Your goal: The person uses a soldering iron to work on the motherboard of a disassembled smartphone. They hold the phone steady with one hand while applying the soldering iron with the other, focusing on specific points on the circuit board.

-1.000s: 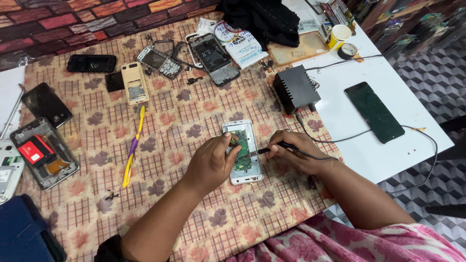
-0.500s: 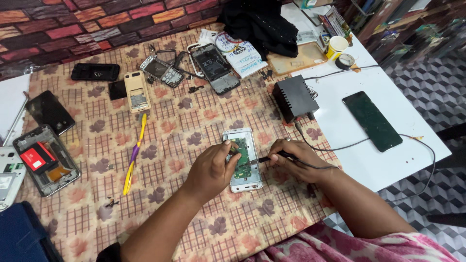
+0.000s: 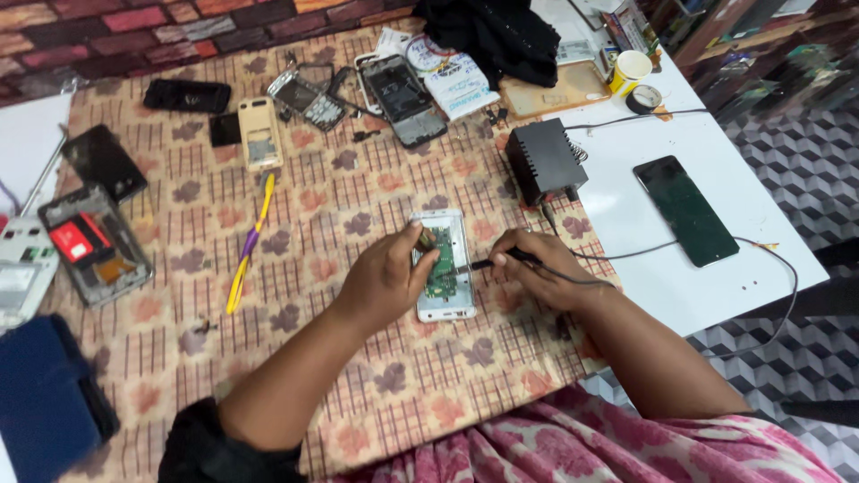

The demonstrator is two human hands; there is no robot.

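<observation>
Opened white phone (image 3: 445, 268) lying near the middle of the table (image 3: 358, 179), green circuit board exposed, on a floral cloth. Left hand (image 3: 386, 279) resting on the phone's left edge, fingers (image 3: 419, 240) pinching a small part against the board. Right hand (image 3: 541, 266) just right of the phone, fingers clenched around a black soldering iron (image 3: 488, 264), tip touching the board. Cord running from the iron to a black power box (image 3: 544, 163) farther back. Dark phone (image 3: 685, 209) face up on the white top at right. Yellow and purple tool (image 3: 250, 243) to the left. Dismantled phones scattered along the far and left edges. Paper cup (image 3: 631, 72) at far right.
</observation>
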